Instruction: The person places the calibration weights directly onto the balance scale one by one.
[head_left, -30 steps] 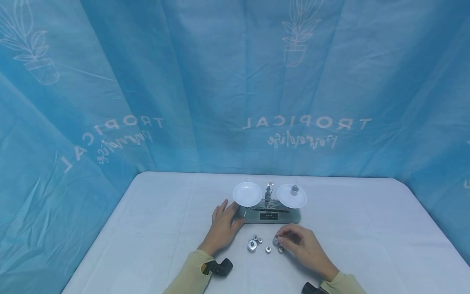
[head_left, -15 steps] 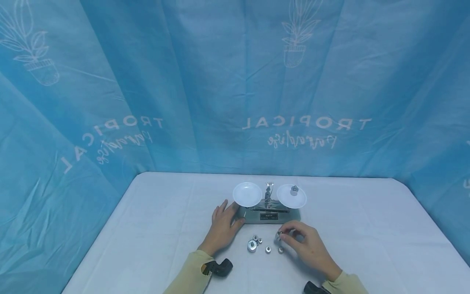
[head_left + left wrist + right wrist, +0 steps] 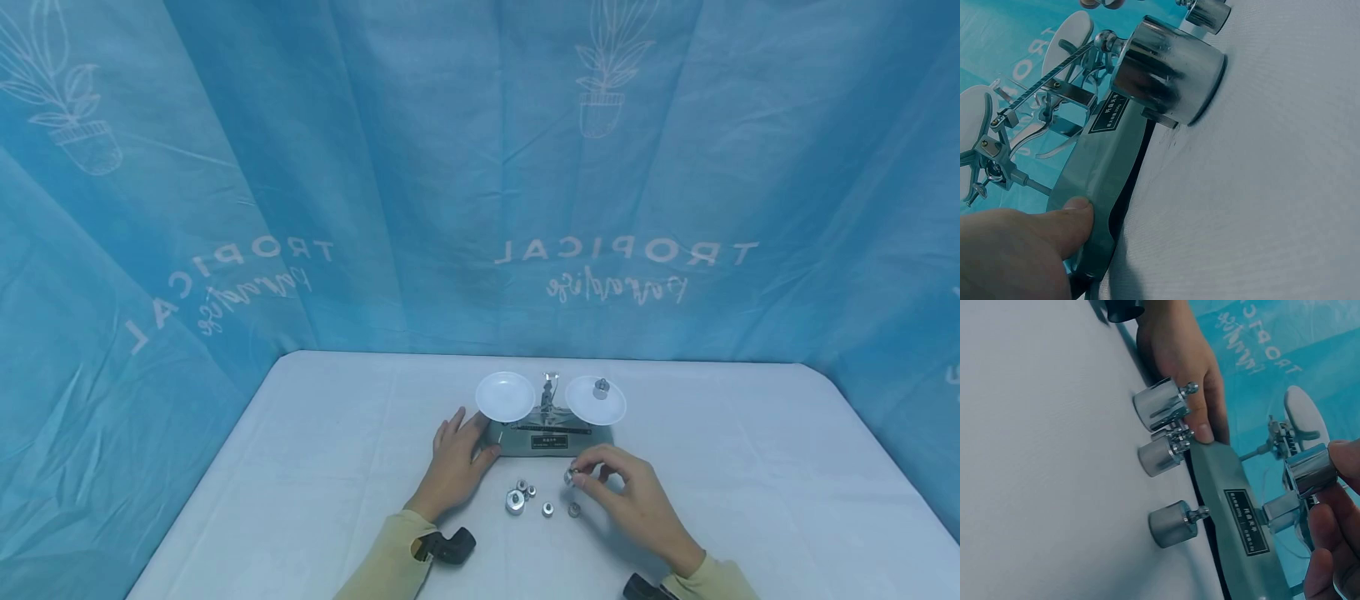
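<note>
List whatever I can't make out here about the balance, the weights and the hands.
- Balance label, head view: print too small to read.
- Held weight, right wrist view: top hidden by the right hand.
- Right hand, same view: cut off by the right edge.
- Small weights, same view: mostly hidden behind a nearer weight.
- Left hand, left wrist view: cut off by the left edge.

blue fabric backdrop (image 3: 420, 150) with mirrored white lettering (image 3: 597, 247) behind a round-cornered white table (image 3: 750, 475)

The weights (image 3: 1171, 525) look like glossy metal
</note>
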`<move>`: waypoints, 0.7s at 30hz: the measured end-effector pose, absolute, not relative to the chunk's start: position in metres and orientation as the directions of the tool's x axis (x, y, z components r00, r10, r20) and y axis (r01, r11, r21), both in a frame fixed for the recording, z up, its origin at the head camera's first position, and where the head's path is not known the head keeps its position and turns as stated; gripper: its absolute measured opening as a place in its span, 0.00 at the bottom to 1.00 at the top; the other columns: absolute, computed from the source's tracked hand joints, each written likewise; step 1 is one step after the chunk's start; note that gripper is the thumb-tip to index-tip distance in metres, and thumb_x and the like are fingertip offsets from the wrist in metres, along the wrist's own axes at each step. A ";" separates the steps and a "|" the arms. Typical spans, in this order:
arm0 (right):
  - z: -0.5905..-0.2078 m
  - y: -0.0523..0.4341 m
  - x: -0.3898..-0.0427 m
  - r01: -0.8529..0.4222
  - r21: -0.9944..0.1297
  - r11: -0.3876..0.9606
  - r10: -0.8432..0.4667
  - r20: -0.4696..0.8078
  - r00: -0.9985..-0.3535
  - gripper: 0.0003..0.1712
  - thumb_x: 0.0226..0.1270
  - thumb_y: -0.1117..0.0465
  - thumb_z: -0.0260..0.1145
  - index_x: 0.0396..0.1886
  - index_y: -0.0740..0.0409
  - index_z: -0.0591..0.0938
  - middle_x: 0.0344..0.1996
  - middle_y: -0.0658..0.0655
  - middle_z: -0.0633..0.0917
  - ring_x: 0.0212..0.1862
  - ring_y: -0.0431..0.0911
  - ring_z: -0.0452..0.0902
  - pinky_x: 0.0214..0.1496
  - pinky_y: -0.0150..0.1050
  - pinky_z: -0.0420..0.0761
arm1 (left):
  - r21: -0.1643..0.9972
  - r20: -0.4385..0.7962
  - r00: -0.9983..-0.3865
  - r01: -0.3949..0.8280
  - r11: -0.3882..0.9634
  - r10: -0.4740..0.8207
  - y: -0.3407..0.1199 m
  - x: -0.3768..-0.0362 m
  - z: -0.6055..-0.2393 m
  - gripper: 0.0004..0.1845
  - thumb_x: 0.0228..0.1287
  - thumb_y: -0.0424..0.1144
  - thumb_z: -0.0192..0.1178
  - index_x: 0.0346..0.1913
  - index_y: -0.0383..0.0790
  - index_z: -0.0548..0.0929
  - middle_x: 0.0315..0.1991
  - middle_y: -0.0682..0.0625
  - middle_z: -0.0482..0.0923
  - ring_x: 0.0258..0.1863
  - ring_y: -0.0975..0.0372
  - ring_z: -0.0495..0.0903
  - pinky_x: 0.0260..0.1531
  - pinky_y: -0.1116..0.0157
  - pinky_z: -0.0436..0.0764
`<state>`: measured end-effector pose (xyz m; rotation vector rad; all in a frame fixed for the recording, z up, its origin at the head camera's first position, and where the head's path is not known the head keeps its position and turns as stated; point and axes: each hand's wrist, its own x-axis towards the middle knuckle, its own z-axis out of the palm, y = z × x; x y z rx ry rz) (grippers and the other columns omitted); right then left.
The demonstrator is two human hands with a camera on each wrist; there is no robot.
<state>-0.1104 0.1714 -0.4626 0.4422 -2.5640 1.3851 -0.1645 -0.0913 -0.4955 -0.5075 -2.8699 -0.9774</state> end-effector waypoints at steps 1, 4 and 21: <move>-0.461 0.171 -0.110 -0.355 -0.778 0.518 -0.167 0.314 -0.934 0.05 0.64 0.60 0.74 0.39 0.47 0.86 0.36 0.37 0.85 0.39 0.35 0.79 0.40 0.33 0.82 | 0.582 0.170 -0.943 0.331 0.743 0.287 -0.091 -0.165 -0.495 0.32 0.75 0.48 0.54 0.76 0.39 0.65 0.74 0.44 0.66 0.77 0.41 0.50 0.74 0.37 0.44; -0.457 0.172 -0.110 -0.370 -0.770 0.519 -0.163 0.336 -0.928 0.05 0.65 0.61 0.73 0.39 0.48 0.86 0.35 0.37 0.85 0.39 0.36 0.78 0.39 0.33 0.81 | 0.585 0.172 -0.943 0.332 0.740 0.286 -0.091 -0.165 -0.495 0.31 0.75 0.47 0.54 0.76 0.39 0.65 0.74 0.43 0.66 0.77 0.41 0.50 0.74 0.37 0.44; -0.445 0.182 -0.115 -0.417 -0.732 0.540 -0.127 0.419 -0.899 0.08 0.65 0.65 0.72 0.40 0.47 0.86 0.36 0.38 0.85 0.39 0.36 0.79 0.39 0.34 0.81 | 0.586 0.176 -0.941 0.335 0.738 0.287 -0.092 -0.165 -0.497 0.31 0.75 0.48 0.53 0.75 0.38 0.65 0.74 0.44 0.65 0.77 0.41 0.50 0.74 0.37 0.44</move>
